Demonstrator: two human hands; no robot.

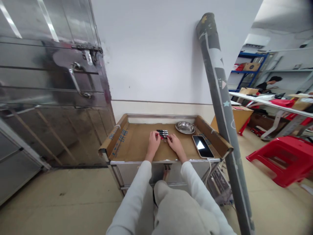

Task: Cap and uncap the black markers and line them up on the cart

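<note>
Several black pens with silvery bands (162, 131) lie side by side in a short row on the cardboard-lined top of a metal cart. My left hand (154, 142) is closed at the row's near left end, fingertips pinching what looks like a pen with red parts (161, 137). From the right, my right hand (174, 143) closes its fingertips on the other end of that pen. The fingers cover much of it, and small details are too fine to make out.
A round steel dish (185, 127) and a phone (202, 147) with a white cable stand right of my hands. Cardboard sides (210, 133) edge the cart. A long grey roll (220, 85) leans beside it. Farther right are a red stool (285, 156) and a seated person (269, 84).
</note>
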